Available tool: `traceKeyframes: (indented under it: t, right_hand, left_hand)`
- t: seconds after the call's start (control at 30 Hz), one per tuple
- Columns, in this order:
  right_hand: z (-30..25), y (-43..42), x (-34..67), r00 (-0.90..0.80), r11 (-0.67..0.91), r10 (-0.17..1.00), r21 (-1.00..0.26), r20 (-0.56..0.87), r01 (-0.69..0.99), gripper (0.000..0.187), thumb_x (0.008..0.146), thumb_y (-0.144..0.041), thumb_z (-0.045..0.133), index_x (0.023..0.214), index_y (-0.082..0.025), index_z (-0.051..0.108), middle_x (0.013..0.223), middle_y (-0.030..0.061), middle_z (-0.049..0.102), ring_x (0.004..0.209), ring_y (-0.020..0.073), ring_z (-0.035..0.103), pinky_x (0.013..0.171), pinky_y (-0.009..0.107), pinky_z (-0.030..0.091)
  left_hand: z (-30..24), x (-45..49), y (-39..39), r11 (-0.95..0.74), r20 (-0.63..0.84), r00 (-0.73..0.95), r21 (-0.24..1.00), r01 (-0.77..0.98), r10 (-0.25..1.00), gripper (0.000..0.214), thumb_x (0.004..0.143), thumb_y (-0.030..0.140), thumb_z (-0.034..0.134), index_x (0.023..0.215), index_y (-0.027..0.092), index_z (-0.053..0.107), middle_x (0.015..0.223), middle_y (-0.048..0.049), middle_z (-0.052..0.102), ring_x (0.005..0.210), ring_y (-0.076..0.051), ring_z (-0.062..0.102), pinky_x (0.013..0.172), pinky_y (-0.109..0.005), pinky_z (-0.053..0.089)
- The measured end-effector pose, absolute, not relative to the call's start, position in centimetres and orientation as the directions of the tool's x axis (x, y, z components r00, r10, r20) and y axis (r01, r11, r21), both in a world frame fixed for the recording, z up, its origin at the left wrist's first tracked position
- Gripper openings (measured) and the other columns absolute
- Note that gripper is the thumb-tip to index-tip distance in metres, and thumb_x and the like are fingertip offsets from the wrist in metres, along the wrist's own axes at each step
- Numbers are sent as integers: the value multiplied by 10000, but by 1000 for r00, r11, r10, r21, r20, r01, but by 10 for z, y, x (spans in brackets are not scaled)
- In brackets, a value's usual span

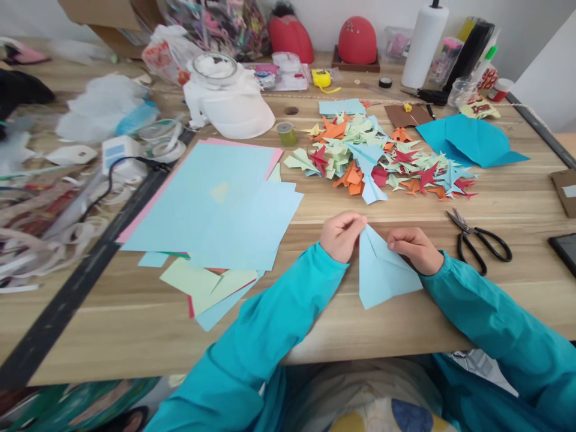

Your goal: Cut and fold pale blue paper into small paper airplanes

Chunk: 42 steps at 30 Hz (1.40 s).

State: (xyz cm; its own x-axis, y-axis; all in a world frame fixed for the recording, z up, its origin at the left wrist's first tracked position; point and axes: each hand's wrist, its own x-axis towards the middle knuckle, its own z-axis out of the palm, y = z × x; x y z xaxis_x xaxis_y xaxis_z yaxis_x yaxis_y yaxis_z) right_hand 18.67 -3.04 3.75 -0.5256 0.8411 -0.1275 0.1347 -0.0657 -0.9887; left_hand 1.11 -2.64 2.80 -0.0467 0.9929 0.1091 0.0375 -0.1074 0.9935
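Two hands meet on one light blue paper (382, 270), which lies flat near the front edge of the tabletop (135, 324), a little right of the middle. Our left hand (341, 235) is closed in a pinch on the paper's pointed top, fingertips pressed on the fold there. Our right hand (414, 248) is curled too, its fingers holding down the upper right edge of the same sheet. The paper already carries a centre crease and slanted flaps, so we judge the step in hand to be setting a fold at the tip.

To do it well, we should keep the sheet flat against the wood, line the flap edge up with the centre crease before pressing, and run a fingertip outward from the point so the crease comes out sharp. The right hand ought to stay as the anchor, or the sheet may pivot.

Toward the back of the tabletop lies a heap of folded paper pieces (382, 159) in green, orange, red and blue. A stack of flat sheets (211, 204) covers the left middle, well apart from our hands, and black scissors (479, 240) rest near the right edge, just beyond the right hand.
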Motion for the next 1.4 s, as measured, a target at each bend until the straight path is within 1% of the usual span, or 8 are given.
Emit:
traceKeyframes:
  t: [0.13,0.47,0.6,0.73,0.9,1.07,1.23,1.4]
  right_hand:
    - [42,-31,186,-517,-80,843,-986,-146,148,233,684,-315,540,507,-177,477,455,-52,361,449,77,291,453,248,209]
    - [39,-30,194,-528,-54,844,-994,-96,94,216,701,-252,538,500,-173,548,443,-6,553,445,107,438,475,252,312]
    - [33,-27,199,-524,-40,851,-999,-39,9,275,759,-267,530,503,-168,556,456,7,560,467,115,469,496,258,340]
    - [35,-26,195,-453,-29,890,-996,-62,81,367,812,-403,546,534,-165,557,468,8,556,472,109,472,499,252,349]
    - [39,-30,185,-521,-86,841,-987,-144,134,324,702,-460,703,692,-161,581,469,-33,550,441,90,468,476,232,358]
    - [34,-29,185,-517,-143,841,-987,-163,77,314,594,-368,802,670,-165,575,465,-38,568,420,86,486,447,218,375]
    - [33,-22,190,-342,-252,924,-946,-172,-203,271,622,-352,776,649,-179,568,480,-22,611,436,106,547,445,218,430]
    - [37,-20,186,-260,-383,918,-837,-299,-391,244,572,-314,785,674,-166,620,631,23,701,556,127,644,493,210,498]
  left_hand:
    - [26,-5,-13,-48,36,-212,998,-51,977,240,666,348,639,533,161,571,464,46,455,439,-79,414,428,-210,339]
    - [19,-25,5,-66,1,-375,985,-160,927,254,643,385,682,584,167,566,465,64,433,411,-65,398,385,-188,320]
    - [17,-25,5,47,-84,-172,977,-209,981,350,601,471,725,599,162,561,472,60,455,417,-65,410,394,-188,321]
    - [23,-10,-9,157,-142,144,983,-95,979,425,569,532,744,587,142,575,489,42,491,435,-63,402,408,-197,310]
    - [32,10,-27,176,-166,295,984,-10,941,468,560,561,742,552,133,554,463,43,472,434,-54,368,417,-196,283]
    - [28,13,-28,256,-214,325,962,-92,921,490,585,586,720,534,128,555,449,37,465,415,-46,362,402,-192,265]
    - [23,7,-14,341,-251,298,889,-305,921,364,573,423,802,735,128,664,694,-36,668,588,-125,587,527,-228,457]
    - [20,10,-13,349,-230,338,869,-351,913,408,547,371,817,861,149,684,641,-28,657,531,-146,574,448,-258,447]
